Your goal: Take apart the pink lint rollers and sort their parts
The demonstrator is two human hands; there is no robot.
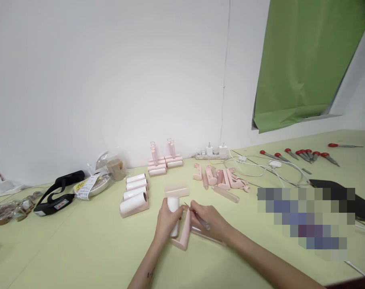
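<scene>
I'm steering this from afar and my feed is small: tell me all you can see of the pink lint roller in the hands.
The lint roller has a pale pink plastic frame bent at a corner, lying on the green table, with a white roll standing in it. The left hand grips the roll; the right hand rests on the frame, holding a thin metal tool against it. Its far end is blurred.

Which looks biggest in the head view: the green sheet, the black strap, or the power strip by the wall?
1. Green sheet, by far the largest.
2. Black strap.
3. Power strip, smallest; it lies farther from the camera, so its true size is unsure.
</scene>
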